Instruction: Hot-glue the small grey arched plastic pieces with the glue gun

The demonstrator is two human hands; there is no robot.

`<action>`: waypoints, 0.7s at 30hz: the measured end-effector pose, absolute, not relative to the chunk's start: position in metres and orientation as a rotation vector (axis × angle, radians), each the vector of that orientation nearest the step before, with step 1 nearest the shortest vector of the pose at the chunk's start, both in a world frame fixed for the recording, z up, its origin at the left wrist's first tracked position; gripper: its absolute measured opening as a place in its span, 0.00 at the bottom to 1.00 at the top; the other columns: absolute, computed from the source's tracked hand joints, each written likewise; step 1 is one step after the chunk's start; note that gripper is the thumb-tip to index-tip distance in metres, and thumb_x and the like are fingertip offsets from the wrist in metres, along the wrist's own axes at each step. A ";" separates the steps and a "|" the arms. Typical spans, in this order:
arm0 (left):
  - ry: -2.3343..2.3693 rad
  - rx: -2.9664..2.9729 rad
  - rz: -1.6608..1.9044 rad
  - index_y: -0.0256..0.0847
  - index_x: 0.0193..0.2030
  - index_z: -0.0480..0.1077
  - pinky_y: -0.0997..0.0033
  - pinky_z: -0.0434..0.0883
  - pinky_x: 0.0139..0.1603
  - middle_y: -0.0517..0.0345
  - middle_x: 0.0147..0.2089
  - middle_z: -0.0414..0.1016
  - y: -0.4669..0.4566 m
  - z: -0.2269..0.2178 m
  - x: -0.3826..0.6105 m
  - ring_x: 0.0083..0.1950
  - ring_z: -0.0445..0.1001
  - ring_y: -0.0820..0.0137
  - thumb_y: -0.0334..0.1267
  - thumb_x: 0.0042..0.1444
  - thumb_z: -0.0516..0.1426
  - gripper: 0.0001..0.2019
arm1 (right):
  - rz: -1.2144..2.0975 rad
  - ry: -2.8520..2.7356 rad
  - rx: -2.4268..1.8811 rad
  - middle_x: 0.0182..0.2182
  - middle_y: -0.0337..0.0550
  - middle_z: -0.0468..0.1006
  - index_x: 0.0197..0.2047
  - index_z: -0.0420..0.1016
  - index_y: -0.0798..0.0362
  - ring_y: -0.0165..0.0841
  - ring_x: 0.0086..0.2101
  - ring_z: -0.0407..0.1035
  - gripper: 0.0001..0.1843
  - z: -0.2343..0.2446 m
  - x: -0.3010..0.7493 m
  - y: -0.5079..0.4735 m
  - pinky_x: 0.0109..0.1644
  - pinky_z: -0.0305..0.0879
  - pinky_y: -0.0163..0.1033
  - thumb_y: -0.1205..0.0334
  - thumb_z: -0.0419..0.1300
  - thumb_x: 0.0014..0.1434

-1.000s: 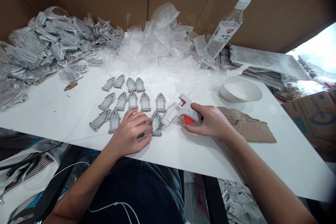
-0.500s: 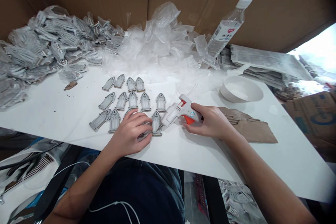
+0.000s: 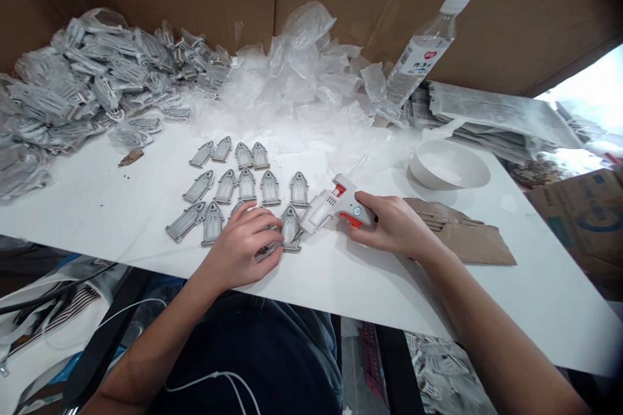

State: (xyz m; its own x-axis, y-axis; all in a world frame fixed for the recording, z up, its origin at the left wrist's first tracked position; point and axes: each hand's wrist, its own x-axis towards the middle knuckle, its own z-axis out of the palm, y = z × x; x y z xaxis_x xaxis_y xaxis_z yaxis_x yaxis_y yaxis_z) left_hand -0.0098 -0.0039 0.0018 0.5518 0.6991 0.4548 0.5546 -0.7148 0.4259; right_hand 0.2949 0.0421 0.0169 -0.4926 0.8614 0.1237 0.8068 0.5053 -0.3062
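Several grey arch-shaped pieces [image 3: 247, 183] lie in rows on the white table [image 3: 97, 207]. My left hand [image 3: 243, 246] rests on the nearest row, its fingers pressing down one grey piece [image 3: 268, 248] at the front. My right hand [image 3: 392, 224] grips a white glue gun [image 3: 335, 204] with an orange trigger. The gun's nozzle points left and down at the grey piece [image 3: 291, 228] beside my left fingers.
A heap of bagged grey pieces [image 3: 73, 84] fills the back left. Crumpled clear bags [image 3: 302, 78] lie at the back centre. A water bottle [image 3: 423, 48] leans against the cardboard wall. A white bowl [image 3: 450, 165] and cardboard pieces [image 3: 467, 237] sit to the right.
The glue gun's trigger is now squeezed further in under my right fingers. Both hands have stayed almost in the same place.
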 end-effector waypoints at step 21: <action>1.055 2.552 0.905 0.41 0.37 0.75 0.53 0.60 0.66 0.57 0.44 0.79 -0.004 0.001 -0.010 0.50 0.76 0.66 0.31 0.62 0.57 0.05 | 0.237 -2.460 -1.474 0.17 0.32 0.58 0.29 0.53 0.47 0.28 0.19 0.51 0.25 0.016 0.296 0.040 0.25 0.47 0.37 0.38 0.61 0.50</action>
